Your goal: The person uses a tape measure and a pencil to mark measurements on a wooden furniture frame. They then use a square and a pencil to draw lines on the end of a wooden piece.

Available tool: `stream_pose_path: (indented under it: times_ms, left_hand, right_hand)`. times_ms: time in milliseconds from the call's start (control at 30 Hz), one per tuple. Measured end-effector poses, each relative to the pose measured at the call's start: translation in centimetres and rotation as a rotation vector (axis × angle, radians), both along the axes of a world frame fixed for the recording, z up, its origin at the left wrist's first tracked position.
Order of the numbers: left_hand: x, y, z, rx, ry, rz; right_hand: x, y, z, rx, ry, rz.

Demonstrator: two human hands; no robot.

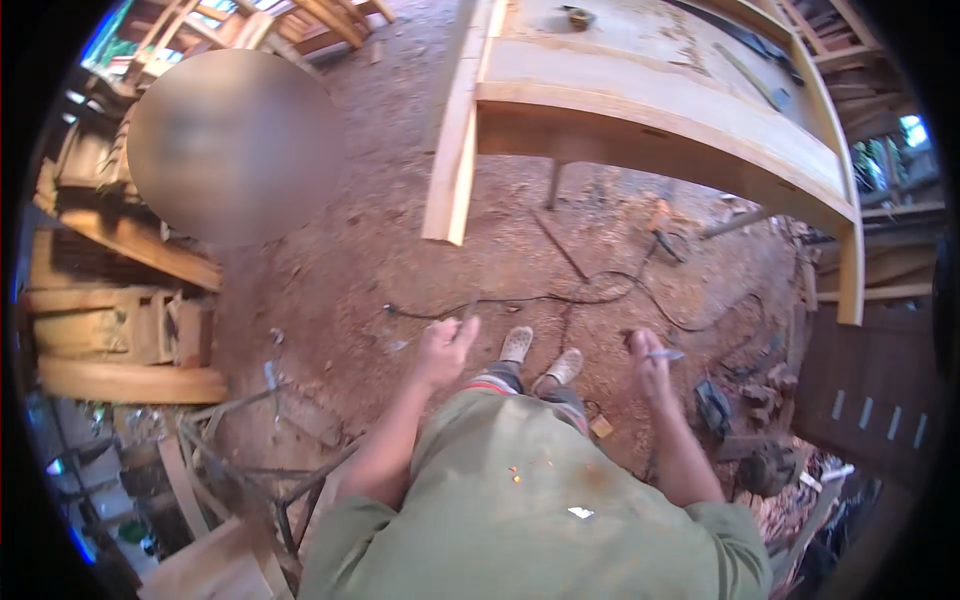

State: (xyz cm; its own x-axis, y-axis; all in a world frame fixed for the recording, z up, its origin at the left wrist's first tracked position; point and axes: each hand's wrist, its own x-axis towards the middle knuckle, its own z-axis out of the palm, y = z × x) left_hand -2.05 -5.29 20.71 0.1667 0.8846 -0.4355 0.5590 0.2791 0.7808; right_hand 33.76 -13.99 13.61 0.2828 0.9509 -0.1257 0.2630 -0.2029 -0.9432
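My left hand is held out over the dirt floor, its fingers curled closed. Something thin and dark sticks up past the thumb, too small and blurred to name. On the other side, my right hand is closed around a thin, pale, pointed thing that juts out sideways. Both hands are apart from the large light-wood furniture frame standing in front of me. My feet, in light shoes, are between the hands.
A black cable snakes over the floor to an orange and dark tool near the frame. Curved wooden pieces are stacked at left. A dark brown panel stands at right. A blurred patch covers the upper left.
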Motion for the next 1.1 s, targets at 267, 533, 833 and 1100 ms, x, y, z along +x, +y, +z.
stream_pose_path:
  times_ms: [267, 533, 833, 1100]
  left_hand:
    - [-6.9, -4.5, 4.4, -0.079, -0.189, 0.163]
    - [-10.7, 0.7, -6.2, -0.06, -0.373, 0.306]
    - [-10.2, 10.7, -25.9, 0.289, -0.924, 0.513]
    - [-14.1, 14.0, -41.7, 0.527, -0.747, 0.724]
  right_hand:
    - [-0.4, 12.7, 5.6, -0.067, 0.199, 0.08]
    - [-19.2, 26.0, 9.7, 0.465, 0.016, 0.511]
    - [-23.8, 30.1, -0.1, 0.972, 0.219, 0.641]
    - [-25.9, 29.9, -3.0, 1.471, -0.138, 0.358]
